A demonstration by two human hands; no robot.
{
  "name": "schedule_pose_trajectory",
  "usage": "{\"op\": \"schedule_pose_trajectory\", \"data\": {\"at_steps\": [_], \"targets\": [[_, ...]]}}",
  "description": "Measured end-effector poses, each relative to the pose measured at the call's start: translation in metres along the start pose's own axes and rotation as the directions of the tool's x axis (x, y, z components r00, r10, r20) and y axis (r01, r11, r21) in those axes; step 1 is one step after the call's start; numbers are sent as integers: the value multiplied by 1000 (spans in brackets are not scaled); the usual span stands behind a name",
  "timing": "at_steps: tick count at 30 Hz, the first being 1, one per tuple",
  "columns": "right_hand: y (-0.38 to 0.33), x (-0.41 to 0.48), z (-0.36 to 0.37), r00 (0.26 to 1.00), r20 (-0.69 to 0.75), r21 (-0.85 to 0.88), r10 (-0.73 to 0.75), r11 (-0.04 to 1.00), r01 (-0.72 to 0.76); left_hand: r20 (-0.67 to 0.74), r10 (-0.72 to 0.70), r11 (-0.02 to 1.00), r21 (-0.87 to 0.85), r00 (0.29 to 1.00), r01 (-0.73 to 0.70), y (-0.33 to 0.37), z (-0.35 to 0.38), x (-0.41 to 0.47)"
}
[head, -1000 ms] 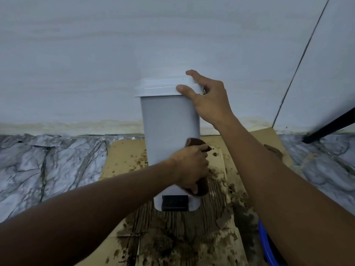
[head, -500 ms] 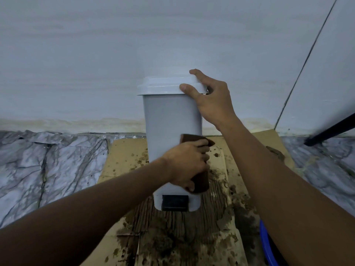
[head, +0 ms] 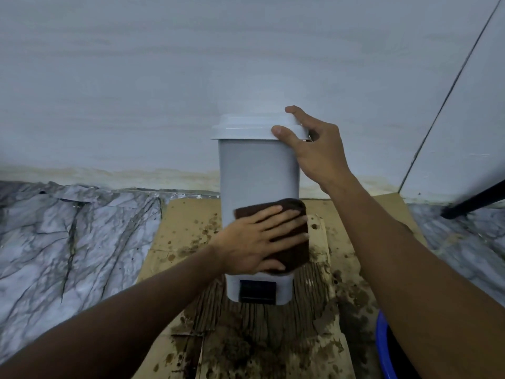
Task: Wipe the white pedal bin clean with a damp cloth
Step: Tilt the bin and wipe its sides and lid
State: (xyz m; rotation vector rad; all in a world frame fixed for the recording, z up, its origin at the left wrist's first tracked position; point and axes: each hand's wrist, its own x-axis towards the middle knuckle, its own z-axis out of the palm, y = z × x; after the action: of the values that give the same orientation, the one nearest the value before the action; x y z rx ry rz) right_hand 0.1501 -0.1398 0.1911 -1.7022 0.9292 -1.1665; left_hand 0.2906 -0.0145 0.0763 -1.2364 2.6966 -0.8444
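The white pedal bin [head: 257, 170] stands upright on stained cardboard against the wall, lid closed, with its black pedal [head: 257, 292] at the bottom front. My right hand [head: 314, 151] grips the right edge of the lid, thumb on the lid's front rim. My left hand [head: 259, 242] lies flat with spread fingers on a dark brown cloth [head: 296, 250], pressing it against the lower front of the bin. The hand covers much of the cloth.
Wet, dirt-spotted cardboard [head: 185, 231] covers the floor under the bin. Marble-patterned flooring [head: 68, 236] lies to the left and right. A blue basin rim [head: 382, 348] shows at the bottom right. A black bar [head: 472, 199] slants at the right wall.
My left hand went from bunching the cloth at the bin's lower right side to pressing it flat with spread fingers on the lower front. My right hand stayed on the lid.
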Motion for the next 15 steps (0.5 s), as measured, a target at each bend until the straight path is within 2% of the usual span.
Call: {"op": "schedule_pose_trajectory", "data": {"at_steps": [2, 4, 7, 12, 15], "targets": [[1, 0, -2, 1000, -2, 11, 6, 1000, -6, -66, -137, 990, -29, 988, 135, 11, 11, -21], [2, 0, -5, 1000, -8, 27, 8, 1000, -8, -96, -188, 981, -63, 977, 183, 23, 24, -41], [2, -1, -4, 1000, -7, 41, 15, 999, -14, -83, -162, 986, -51, 983, 158, 24, 33, -54], [1, 0, -1, 1000, -15, 28, -5, 1000, 5, -85, -104, 989, -116, 991, 94, 14, 18, -27], [2, 1, -5, 1000, -22, 31, -6, 1000, 7, -110, -174, 975, -155, 978, 156, 8, 19, -37]]}}
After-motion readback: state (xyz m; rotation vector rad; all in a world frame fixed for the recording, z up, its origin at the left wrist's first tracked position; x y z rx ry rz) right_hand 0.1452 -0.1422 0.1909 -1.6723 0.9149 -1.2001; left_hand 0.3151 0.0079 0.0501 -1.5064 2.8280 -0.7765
